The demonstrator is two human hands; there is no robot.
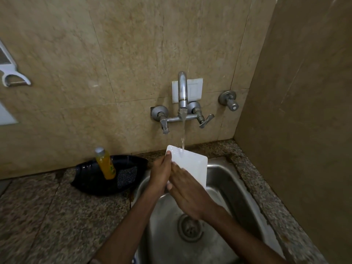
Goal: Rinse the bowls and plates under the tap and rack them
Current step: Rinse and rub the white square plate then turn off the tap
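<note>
- Rinsing is the step in hand: the white plate (192,164) stands nearly upright over the sink (224,180), its top edge catching the water stream (183,134) that falls from the tap (182,92) at twelve o'clock.
- The left hand (162,174) grips the plate's nine o'clock edge, thumb laid over the front near the top corner, the other fingers hidden behind.
- The right hand (186,193) lies flat on the plate's face, fingers straight and holding nothing, likely rubbing it clean.
- Slipping is the main risk: one wet hand alone carries the plate, so a hard push from the flat hand could lever it loose and drop it toward the drain (189,228) at six o'clock.
- Splashing is another: water striking the top edge may spray onto the counter (47,206).
- At nine o'clock from the sink a black tray (91,180) holds a yellow bottle (106,164) and a scrub pad (126,177); a wide swing could knock the bottle over.
- No rack is in view, so the carry there may be awkward.
</note>
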